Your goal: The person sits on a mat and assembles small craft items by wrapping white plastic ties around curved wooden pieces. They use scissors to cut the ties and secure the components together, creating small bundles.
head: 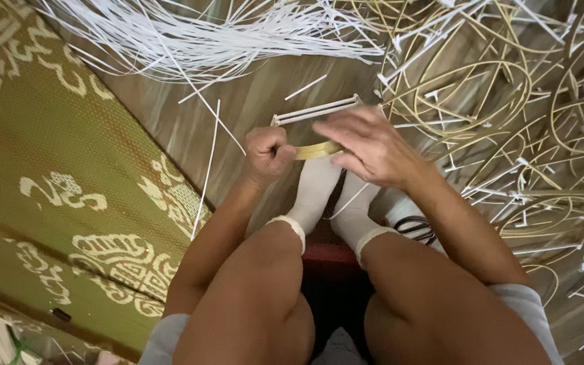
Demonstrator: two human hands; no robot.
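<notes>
Knees: my two bare knees fill the bottom of the view, bent up as I sit low, with grey shorts at the edge.
Feet: both feet in white socks point(319, 192) point away from me, side by side, on the wooden floor point(251, 108).
Left hand: my left hand point(268, 154) is closed in a tight fist around one end of a pale yellow cane strip point(318, 150), just above my toes.
Right hand: my right hand point(372, 145) lies over the other end of that strip, fingers loosely curved. I cannot tell whether they pinch the strip or only rest on it.
Strip: it runs short and flat between my two hands, slightly bowed.
Frame: a small white ladder-like piece point(315, 110) lies on the floor just beyond my hands.
Left side: a green woven mat point(69, 135) with cream patterns.
Far side: a heap of loose white strips point(204, 34).
Right side: many finished cane hoops point(501, 94) tangled with white offcuts.
By my right leg: dark scissor handles point(417, 228), partly hidden.
Risk, strip: as I judge it, bending too sharply could kink or split the cane.
Risk, grip: if my right fingers slip, the bowed strip could spring back at my hand.
Risk, clutter: the scissors sit near my leg, and the loose strips could snag my feet.
</notes>
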